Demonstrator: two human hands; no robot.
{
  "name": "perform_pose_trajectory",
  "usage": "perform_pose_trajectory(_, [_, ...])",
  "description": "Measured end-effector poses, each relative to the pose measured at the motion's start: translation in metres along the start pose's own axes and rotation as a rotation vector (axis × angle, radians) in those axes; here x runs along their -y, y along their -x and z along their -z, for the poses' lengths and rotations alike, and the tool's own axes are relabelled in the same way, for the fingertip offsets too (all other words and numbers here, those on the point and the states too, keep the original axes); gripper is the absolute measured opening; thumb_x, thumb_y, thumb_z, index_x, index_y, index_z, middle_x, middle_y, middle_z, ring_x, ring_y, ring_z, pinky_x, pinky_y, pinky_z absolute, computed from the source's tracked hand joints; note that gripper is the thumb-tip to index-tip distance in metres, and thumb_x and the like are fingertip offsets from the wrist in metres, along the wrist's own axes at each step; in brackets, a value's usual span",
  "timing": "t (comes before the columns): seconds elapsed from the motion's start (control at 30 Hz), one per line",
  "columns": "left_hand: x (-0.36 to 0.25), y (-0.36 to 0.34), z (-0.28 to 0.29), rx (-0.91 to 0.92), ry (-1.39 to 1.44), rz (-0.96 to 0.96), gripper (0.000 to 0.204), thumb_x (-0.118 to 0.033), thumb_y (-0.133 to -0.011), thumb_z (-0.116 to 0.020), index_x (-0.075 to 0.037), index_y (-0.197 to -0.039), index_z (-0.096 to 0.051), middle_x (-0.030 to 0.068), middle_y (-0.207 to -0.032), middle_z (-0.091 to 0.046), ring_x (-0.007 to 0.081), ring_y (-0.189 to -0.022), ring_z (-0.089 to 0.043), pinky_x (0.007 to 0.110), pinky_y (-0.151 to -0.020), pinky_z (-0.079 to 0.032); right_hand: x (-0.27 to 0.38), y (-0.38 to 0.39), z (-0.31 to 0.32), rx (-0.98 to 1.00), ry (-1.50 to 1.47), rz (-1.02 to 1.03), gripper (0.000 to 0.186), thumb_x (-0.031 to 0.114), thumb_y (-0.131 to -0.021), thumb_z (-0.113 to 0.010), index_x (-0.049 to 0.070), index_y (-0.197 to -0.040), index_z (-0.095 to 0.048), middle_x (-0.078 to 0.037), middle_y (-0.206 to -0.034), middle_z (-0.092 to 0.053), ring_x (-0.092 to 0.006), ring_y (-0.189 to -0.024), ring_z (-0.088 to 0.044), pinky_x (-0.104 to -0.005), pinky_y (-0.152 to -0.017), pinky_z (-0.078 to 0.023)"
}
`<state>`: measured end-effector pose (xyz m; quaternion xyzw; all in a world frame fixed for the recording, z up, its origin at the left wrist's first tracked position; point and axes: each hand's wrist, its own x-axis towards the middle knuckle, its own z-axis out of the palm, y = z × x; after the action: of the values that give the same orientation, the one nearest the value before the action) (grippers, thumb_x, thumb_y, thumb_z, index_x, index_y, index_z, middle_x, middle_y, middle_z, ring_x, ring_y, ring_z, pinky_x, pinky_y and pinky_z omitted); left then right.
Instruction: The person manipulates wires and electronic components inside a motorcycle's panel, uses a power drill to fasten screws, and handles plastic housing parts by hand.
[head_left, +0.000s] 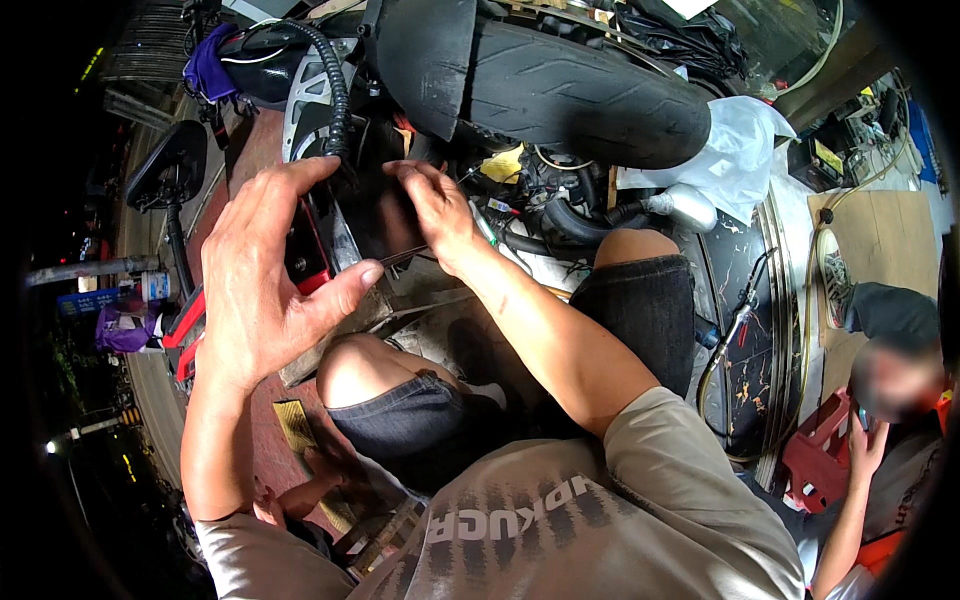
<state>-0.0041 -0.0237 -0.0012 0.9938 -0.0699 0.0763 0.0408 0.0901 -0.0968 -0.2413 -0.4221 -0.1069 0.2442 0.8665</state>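
Note:
My left hand (pixel 262 275), thumb spread apart from its fingers, is over the red and black bodywork (pixel 308 250), fingertips near a black coiled hose (pixel 335 100). My right hand (pixel 436 215) has curled fingers at a dark panel (pixel 385 225); what they hold is too hidden to tell. Thin dark strands show beside its wrist. Above my hands is a motorcycle tire (pixel 580 100) with a black fender (pixel 415 70). Engine parts and black tubing (pixel 570 215) lie right of my right hand.
A co-worker (pixel 855 500) sits at right beside a red stool (pixel 815 450); another person's arm (pixel 315 490) shows lower left. An air hose with tool (pixel 740 320), cardboard (pixel 880 220) and white plastic sheet (pixel 745 150) lie right. A mirror (pixel 160 165) juts out upper left.

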Motion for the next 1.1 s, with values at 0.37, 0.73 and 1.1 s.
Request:
perform_pose_trajectory(0.37, [-0.002,-0.002,0.001,-0.007,-0.047,0.003,0.078,-0.033,-0.069,-0.086,-0.001,-0.138,-0.066,0.0213,-0.124,-0.071,0.0441,-0.114,-0.069,0.048,-0.1,-0.054,-0.022,-0.007,-0.004,-0.072,0.131,0.153,0.034,0.028,-0.113,-0.053,0.0,-0.105,-0.071,-0.005,-0.084,-0.066,-0.0118,-0.085,-0.058,-0.0339,-0.08,-0.05])
perform_pose_trajectory(0.73, [-0.002,0.0,0.0,-0.028,0.001,0.063,0.052,-0.035,-0.096,-0.08,-0.002,-0.134,-0.068,0.0183,-0.114,-0.073,0.0382,-0.105,-0.071,0.042,-0.095,-0.055,-0.006,-0.003,-0.002,-0.041,0.294,0.038,0.045,0.043,-0.114,-0.05,0.002,-0.109,-0.07,-0.016,-0.091,-0.072,-0.0251,-0.088,-0.068,-0.0431,-0.084,-0.054])
perform_pose_trajectory(1.1, [0.005,-0.014,0.003,0.015,0.009,0.012,0.047,-0.03,-0.088,-0.079,-0.002,-0.124,-0.071,0.0197,-0.107,-0.072,0.0398,-0.099,-0.071,0.044,-0.09,-0.056,-0.012,-0.012,0.013,0.154,0.263,0.129,0.049,0.044,-0.116,-0.042,0.004,-0.126,-0.07,-0.017,-0.113,-0.076,-0.0295,-0.11,-0.072,-0.0423,-0.1,-0.054])
